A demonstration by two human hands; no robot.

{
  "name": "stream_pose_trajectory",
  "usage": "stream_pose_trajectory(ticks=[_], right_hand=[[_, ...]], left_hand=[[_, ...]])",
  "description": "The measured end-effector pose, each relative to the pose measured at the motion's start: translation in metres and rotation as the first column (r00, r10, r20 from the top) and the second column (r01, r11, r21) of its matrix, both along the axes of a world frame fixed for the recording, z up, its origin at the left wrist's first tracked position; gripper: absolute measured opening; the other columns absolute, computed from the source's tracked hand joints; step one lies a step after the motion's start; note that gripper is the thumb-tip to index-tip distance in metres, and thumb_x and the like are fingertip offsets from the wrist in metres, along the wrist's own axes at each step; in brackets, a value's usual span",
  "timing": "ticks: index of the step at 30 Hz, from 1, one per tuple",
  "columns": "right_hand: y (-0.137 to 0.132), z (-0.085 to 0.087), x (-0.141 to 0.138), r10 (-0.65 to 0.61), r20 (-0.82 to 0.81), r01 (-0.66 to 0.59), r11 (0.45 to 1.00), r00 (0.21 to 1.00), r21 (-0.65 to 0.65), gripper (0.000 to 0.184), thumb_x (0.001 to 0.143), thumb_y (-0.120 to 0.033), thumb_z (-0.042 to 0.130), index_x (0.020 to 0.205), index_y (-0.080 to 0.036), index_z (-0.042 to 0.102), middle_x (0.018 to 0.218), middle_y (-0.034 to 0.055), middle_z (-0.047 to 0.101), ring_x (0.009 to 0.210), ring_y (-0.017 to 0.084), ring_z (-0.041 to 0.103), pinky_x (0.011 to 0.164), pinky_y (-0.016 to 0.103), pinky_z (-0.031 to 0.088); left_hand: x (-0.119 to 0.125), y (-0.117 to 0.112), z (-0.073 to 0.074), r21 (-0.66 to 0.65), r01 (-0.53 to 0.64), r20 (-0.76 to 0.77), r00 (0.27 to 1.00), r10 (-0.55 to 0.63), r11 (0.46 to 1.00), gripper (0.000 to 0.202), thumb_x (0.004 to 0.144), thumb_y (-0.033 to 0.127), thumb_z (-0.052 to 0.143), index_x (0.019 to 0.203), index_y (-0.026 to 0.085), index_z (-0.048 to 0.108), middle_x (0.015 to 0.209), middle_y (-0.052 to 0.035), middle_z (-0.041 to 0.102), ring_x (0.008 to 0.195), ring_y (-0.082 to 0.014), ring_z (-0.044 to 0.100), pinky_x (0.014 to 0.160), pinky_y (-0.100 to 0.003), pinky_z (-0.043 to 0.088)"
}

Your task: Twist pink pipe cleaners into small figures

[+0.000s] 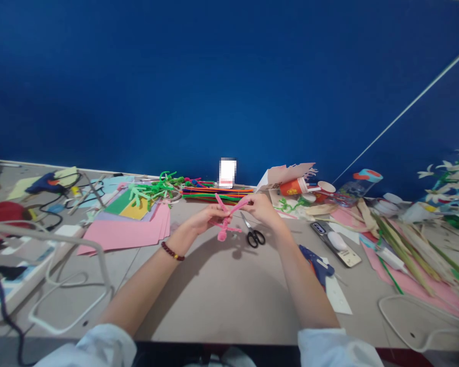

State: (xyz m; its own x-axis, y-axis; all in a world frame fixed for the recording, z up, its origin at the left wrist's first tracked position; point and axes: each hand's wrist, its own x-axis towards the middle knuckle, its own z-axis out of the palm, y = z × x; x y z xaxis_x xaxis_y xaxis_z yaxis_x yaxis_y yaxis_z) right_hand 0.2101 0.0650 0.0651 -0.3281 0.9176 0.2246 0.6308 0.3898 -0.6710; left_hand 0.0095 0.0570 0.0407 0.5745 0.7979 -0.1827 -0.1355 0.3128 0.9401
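A pink pipe-cleaner figure [225, 224] is held above the table [222, 290], clamped between the left hand [204, 219] and the right hand [262, 210]. The hands are close together, and its upper stems are pinched by the fingers of both. A beaded bracelet [172, 251] is worn on the left wrist. Just beside the right hand, black-handled scissors [253, 235] are laid on the table, and a blue glue gun [316, 264] is seen further right, near a phone [321, 229]. Beyond the hands, a bundle of coloured pipe cleaners [218, 193] is laid near the back edge, with green pipe-cleaner shapes [151, 191] beside it. Sheets of pink paper [126, 229] are stacked to the left, an orange paper cup [292, 186] is tipped over at the back, and long green strips [401, 250] are piled at the right.
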Motion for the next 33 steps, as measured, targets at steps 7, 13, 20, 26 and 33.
stream_pose_trajectory(ticks=[7, 13, 20, 26, 33], right_hand=[[-0.004, 0.007, -0.003, 0.064, -0.021, -0.064, 0.997, 0.998, 0.033, 0.017, 0.074, -0.033, 0.067, 0.066, -0.018, 0.070, 0.066, 0.0017, 0.066, 0.059, 0.013, 0.055, 0.054, 0.024, 0.037], [-0.014, 0.015, -0.011, 0.129, -0.097, -0.126, 0.992, 0.987, 0.031, 0.015, 0.075, -0.031, 0.066, 0.068, -0.019, 0.071, 0.069, 0.0028, 0.068, 0.062, 0.013, 0.056, 0.055, 0.024, 0.040], [-0.011, 0.010, -0.008, 0.088, -0.060, -0.087, 0.996, 0.994, 0.020, 0.013, 0.076, -0.021, 0.060, 0.073, -0.019, 0.073, 0.074, 0.0033, 0.070, 0.065, 0.015, 0.058, 0.058, 0.025, 0.041], [-0.001, 0.005, 0.003, 0.026, -0.084, -0.030, 0.999, 0.996, -0.038, 0.014, 0.076, -0.025, 0.061, 0.078, -0.019, 0.073, 0.076, 0.0030, 0.070, 0.067, 0.015, 0.060, 0.062, 0.026, 0.043], [-0.003, 0.012, 0.008, 0.056, -0.006, -0.056, 0.998, 0.998, 0.024, 0.013, 0.074, -0.029, 0.065, 0.069, -0.019, 0.071, 0.072, 0.0026, 0.067, 0.067, 0.015, 0.057, 0.060, 0.025, 0.041]], left_hand=[[0.007, -0.009, 0.006, 0.234, 0.059, -0.370, 0.928, 0.033, 0.971, 0.016, 0.066, 0.029, 0.067, 0.061, 0.014, 0.065, 0.056, -0.0017, 0.059, 0.050, -0.0114, 0.051, 0.051, -0.024, 0.037], [0.012, 0.000, -0.005, 0.266, -0.333, -0.252, 0.882, 0.399, 0.905, 0.011, 0.064, 0.025, 0.066, 0.062, 0.014, 0.065, 0.062, -0.0047, 0.063, 0.059, -0.0141, 0.055, 0.054, -0.025, 0.040], [0.001, 0.009, -0.006, 0.072, -0.363, 0.037, 0.932, 0.361, 0.929, 0.012, 0.066, 0.026, 0.065, 0.064, 0.014, 0.066, 0.062, -0.0031, 0.061, 0.059, -0.0118, 0.054, 0.058, -0.025, 0.041], [0.003, 0.002, 0.001, -0.005, -0.150, 0.093, 0.984, 0.150, 0.989, 0.013, 0.066, 0.024, 0.067, 0.062, 0.012, 0.064, 0.062, -0.0026, 0.059, 0.058, -0.0094, 0.052, 0.058, -0.022, 0.039], [0.007, -0.013, 0.011, 0.182, 0.100, -0.265, 0.963, -0.049, 0.978, 0.014, 0.066, 0.028, 0.066, 0.061, 0.014, 0.065, 0.058, -0.0015, 0.060, 0.054, -0.0117, 0.052, 0.056, -0.025, 0.039]])
